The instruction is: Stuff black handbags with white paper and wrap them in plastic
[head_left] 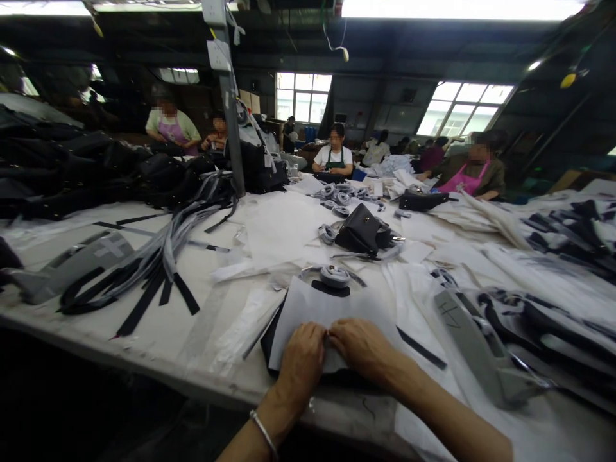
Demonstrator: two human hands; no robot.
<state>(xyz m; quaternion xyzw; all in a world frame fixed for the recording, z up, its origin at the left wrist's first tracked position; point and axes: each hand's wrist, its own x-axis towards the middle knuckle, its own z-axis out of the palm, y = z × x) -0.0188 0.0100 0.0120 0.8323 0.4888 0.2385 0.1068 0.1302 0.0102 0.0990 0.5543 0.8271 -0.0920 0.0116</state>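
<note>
A thin white sheet (298,308) lies over a black leather-like bag (270,350) at the table's near edge, and the bag's dark sides show past it. On top of the sheet my left hand (304,353) and my right hand (363,346) meet fingertip to fingertip. Both are closed in a pinch around a tiny spot, and what lies between the fingers is hidden. Just beyond the sheet sits a wrapped, coiled strap (334,276). A black strap end (421,348) sticks out to the right of the bag.
Grey tape dispensers stand left (103,260) and right (474,340). Long wrapped straps (168,247) lie at left, near a metal post (231,115). Ahead are a small black bag (363,228) and several coiled straps. Black bags (96,160) are heaped far left. Co-workers (333,154) sit across the table.
</note>
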